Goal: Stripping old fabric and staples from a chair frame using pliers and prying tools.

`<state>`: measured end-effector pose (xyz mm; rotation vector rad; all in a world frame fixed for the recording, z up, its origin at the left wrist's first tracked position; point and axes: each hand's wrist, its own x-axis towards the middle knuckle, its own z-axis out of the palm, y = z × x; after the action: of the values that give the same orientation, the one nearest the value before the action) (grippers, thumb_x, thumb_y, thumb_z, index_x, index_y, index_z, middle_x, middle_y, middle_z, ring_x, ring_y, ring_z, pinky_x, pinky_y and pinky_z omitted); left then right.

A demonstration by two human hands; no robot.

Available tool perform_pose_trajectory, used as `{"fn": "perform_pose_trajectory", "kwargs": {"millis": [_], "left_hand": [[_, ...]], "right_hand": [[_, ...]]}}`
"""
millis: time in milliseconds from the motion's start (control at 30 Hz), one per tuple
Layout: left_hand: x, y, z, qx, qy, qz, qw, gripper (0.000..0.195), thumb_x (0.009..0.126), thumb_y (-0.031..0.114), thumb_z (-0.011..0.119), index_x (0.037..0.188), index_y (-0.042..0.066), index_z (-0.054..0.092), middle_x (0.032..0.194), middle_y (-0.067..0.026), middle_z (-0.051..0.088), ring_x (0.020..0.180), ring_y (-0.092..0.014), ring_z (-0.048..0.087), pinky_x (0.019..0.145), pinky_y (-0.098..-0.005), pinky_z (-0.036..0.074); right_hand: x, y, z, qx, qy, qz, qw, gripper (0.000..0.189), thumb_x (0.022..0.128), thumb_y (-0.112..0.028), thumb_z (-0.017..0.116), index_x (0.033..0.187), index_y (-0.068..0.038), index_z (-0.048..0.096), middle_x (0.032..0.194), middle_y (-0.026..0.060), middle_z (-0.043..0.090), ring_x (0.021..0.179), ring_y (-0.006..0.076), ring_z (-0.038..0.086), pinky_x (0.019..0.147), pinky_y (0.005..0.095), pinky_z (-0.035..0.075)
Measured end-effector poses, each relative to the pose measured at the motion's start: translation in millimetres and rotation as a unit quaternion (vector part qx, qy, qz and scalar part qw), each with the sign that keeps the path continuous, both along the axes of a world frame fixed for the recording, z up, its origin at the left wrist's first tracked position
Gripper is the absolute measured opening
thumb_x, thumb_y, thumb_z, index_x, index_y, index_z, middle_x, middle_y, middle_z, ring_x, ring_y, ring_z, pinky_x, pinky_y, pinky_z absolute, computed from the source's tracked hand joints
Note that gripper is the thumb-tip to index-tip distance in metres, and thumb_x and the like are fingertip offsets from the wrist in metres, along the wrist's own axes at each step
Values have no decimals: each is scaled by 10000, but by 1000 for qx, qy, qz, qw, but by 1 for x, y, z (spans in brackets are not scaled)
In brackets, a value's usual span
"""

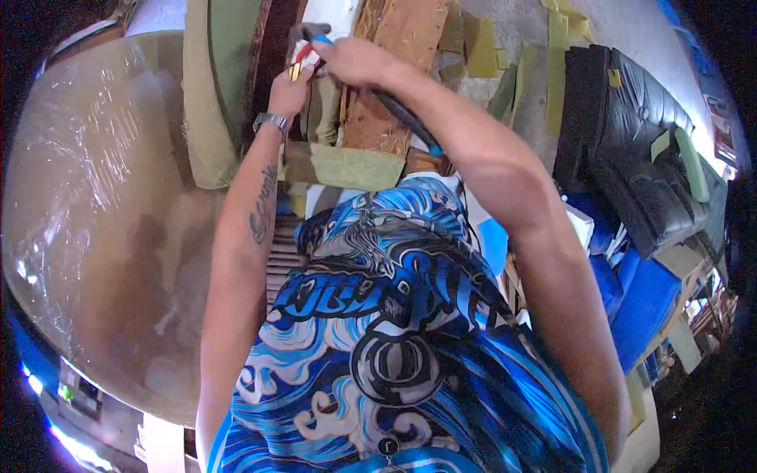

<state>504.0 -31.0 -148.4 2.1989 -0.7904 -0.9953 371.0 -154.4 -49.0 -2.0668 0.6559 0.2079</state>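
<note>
My right hand (pixel 355 62) grips a hammer (pixel 408 118) close to its head. The dark handle with blue parts runs back under my forearm. Beside it, my left hand (pixel 290 91) holds a small hand tool (pixel 305 53) with red and yellow-black parts; its exact kind and tip are unclear. The hammer head (pixel 312 29) is just above this tool. Both hands are over a wooden furniture frame (pixel 408 35) with rough, fibrous edges. Olive upholstery (pixel 343 165) covers the frame's near rail, and a padded olive side (pixel 207 118) rises left of my left hand.
A large brown piece wrapped in clear plastic (pixel 106 177) fills the left. Olive strips (pixel 482 47) lie on the concrete floor (pixel 520 23). To the right are a black tufted upholstered piece (pixel 627 142) and a blue panel (pixel 644 307).
</note>
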Motion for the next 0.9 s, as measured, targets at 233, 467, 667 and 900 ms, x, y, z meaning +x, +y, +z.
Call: {"fn": "perform_pose_trajectory", "kwargs": {"millis": [233, 467, 667, 900], "left_hand": [[25, 9, 6, 76, 328, 157, 928, 380, 787, 469, 588, 637, 145, 457, 490, 57, 392, 356, -66, 333, 324, -229, 241], [-30, 35, 104, -190, 189, 189, 945, 373, 855, 362, 538, 599, 139, 383, 490, 51, 361, 395, -58, 318, 355, -228, 252], [-27, 43, 75, -202, 206, 248, 925, 356, 851, 297, 568, 603, 147, 362, 488, 57, 343, 387, -47, 295, 357, -209, 224], [-19, 47, 62, -163, 251, 277, 913, 371, 844, 328, 571, 599, 153, 354, 466, 67, 323, 373, -50, 293, 343, -215, 221]], "right_hand": [[-60, 33, -41, 53, -14, -111, 992, 576, 902, -466, 289, 893, 50, 545, 870, 269, 575, 826, 428, 544, 742, 437, 416], [-115, 46, -33, 89, 27, -245, 965, 458, 897, -413, 354, 793, 2, 519, 645, 104, 542, 561, 216, 543, 531, 344, 418], [-114, 35, -19, 91, 61, -234, 966, 440, 896, -363, 375, 900, 52, 518, 870, 274, 556, 859, 428, 522, 768, 438, 399], [-106, 46, -25, 71, 4, -248, 966, 418, 901, -409, 385, 768, -22, 472, 563, 48, 469, 434, 150, 458, 413, 307, 374]]}}
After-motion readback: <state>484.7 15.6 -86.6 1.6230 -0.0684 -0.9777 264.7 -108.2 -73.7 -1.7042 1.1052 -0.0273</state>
